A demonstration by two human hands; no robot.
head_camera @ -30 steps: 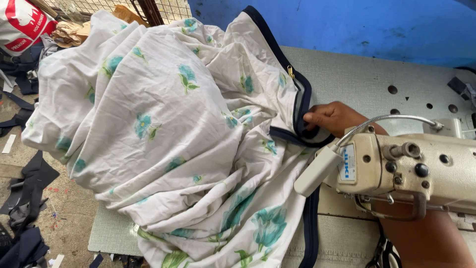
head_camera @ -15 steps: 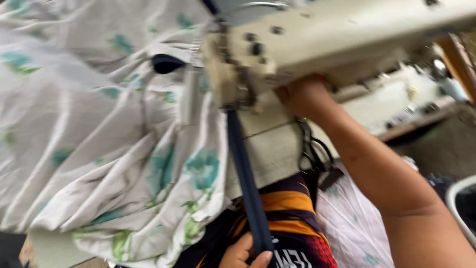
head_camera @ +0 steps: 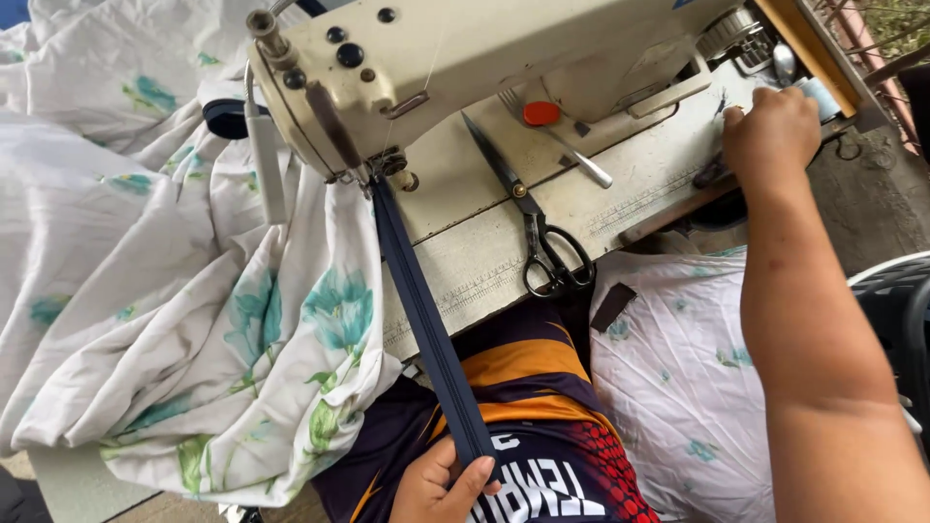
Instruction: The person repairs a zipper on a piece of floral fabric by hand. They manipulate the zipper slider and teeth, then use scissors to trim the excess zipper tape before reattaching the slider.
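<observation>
My left hand (head_camera: 436,486) is down at my lap, pinching the end of a long navy strip (head_camera: 417,291). The strip runs up over the table edge to the needle area of a cream sewing machine (head_camera: 465,68). A white sheet with teal flowers (head_camera: 174,291) lies bunched left of the machine and hangs off the table. My right hand (head_camera: 770,131) reaches to the far right end of the table (head_camera: 630,194), knuckles up and fingers curled down on the surface. What is under its fingertips is hidden.
Black-handled scissors (head_camera: 542,242) lie on the table in front of the machine, with a red-capped metal tool (head_camera: 557,131) behind them. More white flowered cloth (head_camera: 678,378) sits to the right of my lap. A dark chair edge (head_camera: 896,300) is at the right.
My right hand has moved from under the machine head out to the table's far right end. My left hand still holds the navy strip. The view has shifted right.
</observation>
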